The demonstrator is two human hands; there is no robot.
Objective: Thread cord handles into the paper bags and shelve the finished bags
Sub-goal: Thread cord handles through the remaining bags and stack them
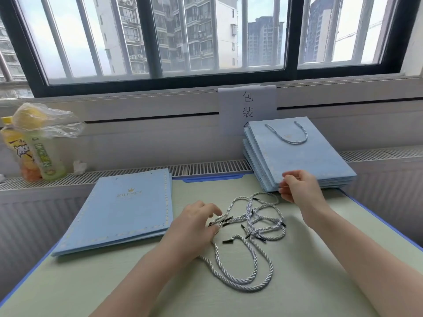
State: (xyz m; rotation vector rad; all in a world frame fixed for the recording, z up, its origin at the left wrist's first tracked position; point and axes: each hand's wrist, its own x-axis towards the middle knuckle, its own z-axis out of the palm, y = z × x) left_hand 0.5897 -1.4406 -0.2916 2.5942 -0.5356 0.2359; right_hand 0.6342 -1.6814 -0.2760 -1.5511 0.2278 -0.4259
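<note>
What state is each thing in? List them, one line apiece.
Left hand: pinching cord ends on the table.
Right hand: fingers curled at the right stack's front edge.
Loose cords: tangled, unthreaded.
Left stack of bags: flat, no handles, holes empty.
Right stack of bags: flat, top bag has its cord handle.
Bottles: upright, plastic bag on top.

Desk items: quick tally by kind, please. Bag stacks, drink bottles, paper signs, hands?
Bag stacks: 2, unthreaded stack, finished stack
Drink bottles: 2
Paper signs: 1
Hands: 2, left hand, right hand
Total: 7
</note>
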